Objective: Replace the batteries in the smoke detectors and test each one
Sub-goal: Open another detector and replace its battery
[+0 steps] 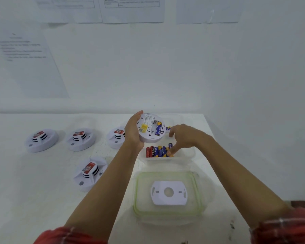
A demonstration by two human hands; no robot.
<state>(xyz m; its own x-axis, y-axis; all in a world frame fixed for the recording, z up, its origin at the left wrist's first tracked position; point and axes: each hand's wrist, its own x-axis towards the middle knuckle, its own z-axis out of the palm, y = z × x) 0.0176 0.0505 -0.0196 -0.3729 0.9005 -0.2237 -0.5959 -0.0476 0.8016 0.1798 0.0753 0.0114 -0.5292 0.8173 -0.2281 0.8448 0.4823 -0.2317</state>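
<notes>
My left hand (132, 132) grips a white round smoke detector (151, 128) turned back-side up, above the table. Its open compartment shows one blue battery (158, 128) and a yellow part. My right hand (181, 138) reaches down into a clear plastic tub (187, 155), fingertips pinching one of several red and blue batteries (156, 151) lying in a row. A white mounting plate (169, 192) lies on a green-rimmed clear lid (136, 194) near me.
Three smoke detectors (42, 140) (81, 138) (115, 139) stand in a row on the white table at the left, one more (90, 173) nearer me. Another clear tub (181, 120) sits behind the held detector. The wall with papers is close behind; the table's right edge (217, 155) runs past the tubs.
</notes>
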